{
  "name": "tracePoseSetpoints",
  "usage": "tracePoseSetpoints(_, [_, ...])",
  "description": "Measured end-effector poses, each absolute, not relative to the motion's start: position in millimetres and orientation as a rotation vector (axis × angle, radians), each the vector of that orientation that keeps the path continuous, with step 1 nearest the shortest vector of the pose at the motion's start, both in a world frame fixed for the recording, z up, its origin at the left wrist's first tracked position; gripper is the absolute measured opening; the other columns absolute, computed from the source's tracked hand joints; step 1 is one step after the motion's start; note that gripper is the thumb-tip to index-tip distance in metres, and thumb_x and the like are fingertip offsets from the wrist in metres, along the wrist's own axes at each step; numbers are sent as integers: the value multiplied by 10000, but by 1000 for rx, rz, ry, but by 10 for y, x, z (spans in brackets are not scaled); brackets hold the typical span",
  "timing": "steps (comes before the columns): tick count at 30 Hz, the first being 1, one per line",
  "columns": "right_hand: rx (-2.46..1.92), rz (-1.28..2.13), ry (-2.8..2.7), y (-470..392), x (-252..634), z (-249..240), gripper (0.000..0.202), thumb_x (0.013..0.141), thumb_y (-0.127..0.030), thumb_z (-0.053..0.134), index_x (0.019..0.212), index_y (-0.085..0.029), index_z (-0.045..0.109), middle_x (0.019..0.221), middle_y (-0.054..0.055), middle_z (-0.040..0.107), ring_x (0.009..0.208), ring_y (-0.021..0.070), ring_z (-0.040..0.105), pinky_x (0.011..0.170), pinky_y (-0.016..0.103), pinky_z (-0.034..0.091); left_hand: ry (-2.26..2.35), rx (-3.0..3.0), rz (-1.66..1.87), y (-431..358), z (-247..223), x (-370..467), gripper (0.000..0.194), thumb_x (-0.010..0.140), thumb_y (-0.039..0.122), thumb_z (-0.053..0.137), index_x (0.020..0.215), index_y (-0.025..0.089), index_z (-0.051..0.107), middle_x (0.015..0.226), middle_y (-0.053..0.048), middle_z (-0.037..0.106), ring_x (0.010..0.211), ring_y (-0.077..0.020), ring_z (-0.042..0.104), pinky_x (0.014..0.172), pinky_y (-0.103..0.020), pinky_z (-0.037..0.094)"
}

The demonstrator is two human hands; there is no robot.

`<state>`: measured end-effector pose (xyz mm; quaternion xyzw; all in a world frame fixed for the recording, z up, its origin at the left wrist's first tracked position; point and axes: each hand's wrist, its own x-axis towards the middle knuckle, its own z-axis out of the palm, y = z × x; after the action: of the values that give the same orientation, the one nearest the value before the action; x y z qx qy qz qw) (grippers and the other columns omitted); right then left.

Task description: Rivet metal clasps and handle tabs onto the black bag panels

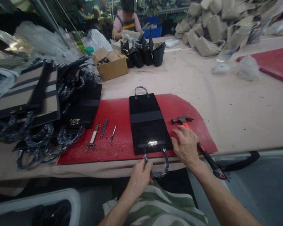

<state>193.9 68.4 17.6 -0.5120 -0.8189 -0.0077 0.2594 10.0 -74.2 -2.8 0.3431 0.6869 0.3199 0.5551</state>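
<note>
A flat black handbag panel (146,128) lies on the red board, with a grey band across its middle and a silver metal clasp (152,143) near its lower edge. Plastic-wrapped handles stick out at both ends. My left hand (141,174) is closed on the left side of the near handle (165,166). Fingers apart and slightly bent, my right hand (185,142) rests by the panel's lower right edge; whether it touches the panel is unclear. Under that hand passes the handle of a claw hammer (182,120), its head showing beyond my fingers.
Three slim metal tools, among them a pronged punch (93,138), lie on the red board (115,110). At left is a heap of similar black and beige panels (44,94). A cardboard box (113,67), black bags (143,53), beige pieces (209,28) and a co-worker (127,22) are farther back.
</note>
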Motion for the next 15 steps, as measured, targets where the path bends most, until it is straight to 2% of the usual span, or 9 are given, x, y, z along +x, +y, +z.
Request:
tracePoseSetpoints(3, [-1117,262,-2338,549,1646,271,324,897,-273,582,1197,-158,620,1314,148,559,1227,315,473,1025,487,358,1599,797,744,-741,-17,105,387,918,542,454,907,174,572,639,-15,616,481,-158,624,446,-225,453])
tracePoseSetpoints(6, [-1009,391,-2471,472,1429,272,344,862,-250,628,1198,-173,632,1330,139,559,1231,315,469,1034,496,349,1582,826,712,-790,-4,69,398,923,545,445,903,169,572,653,-17,619,492,-147,618,463,-222,453])
tracePoseSetpoints(11, [-1004,439,-2518,451,1346,148,347,857,-240,646,1200,-186,648,1343,135,558,1232,313,473,1053,500,346,1625,923,701,-855,99,-342,431,927,560,432,793,172,563,659,-17,622,525,-143,619,506,-230,453])
tracePoseSetpoints(15, [-967,382,-2499,490,1371,66,319,881,-256,606,1190,-192,650,1319,138,578,1210,316,498,1037,511,363,1949,1077,759,-699,310,-1135,398,902,525,460,770,177,601,663,-35,641,568,-176,631,571,-270,465])
